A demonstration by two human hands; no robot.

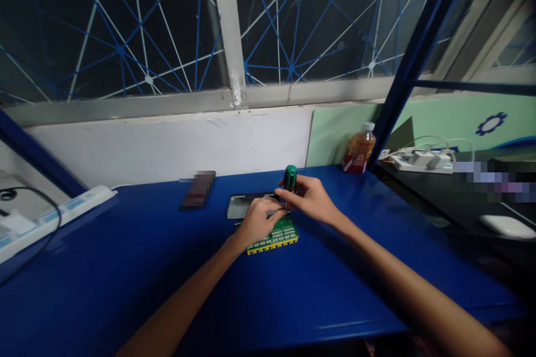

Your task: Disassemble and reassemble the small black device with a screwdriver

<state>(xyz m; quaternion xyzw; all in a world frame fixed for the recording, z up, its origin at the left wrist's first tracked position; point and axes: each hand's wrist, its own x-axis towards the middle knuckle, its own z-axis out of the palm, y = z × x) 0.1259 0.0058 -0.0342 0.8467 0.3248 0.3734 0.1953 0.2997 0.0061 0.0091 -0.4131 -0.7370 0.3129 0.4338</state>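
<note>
A screwdriver [290, 174] with a green handle stands nearly upright in my right hand [314, 196], the fingers closed round its handle. Its shaft points down at the far right part of a green circuit board [276, 239], which has a yellow notched front edge. Across the board's left part lies my left hand [259, 218], its thumb and fingers pinched together close to the screwdriver's lower end. What that pinch holds, if anything, is hidden. Just behind the board sits a dark-framed panel [238, 207] with a pale grey surface, partly covered by my left hand.
On the blue table [125, 268] a dark flat object [198, 191], partly blurred, lies at back left. A white power strip [79, 209] runs along the left side. A drink bottle [360, 148] stands at back right, beside a black desk with another power strip [425, 162].
</note>
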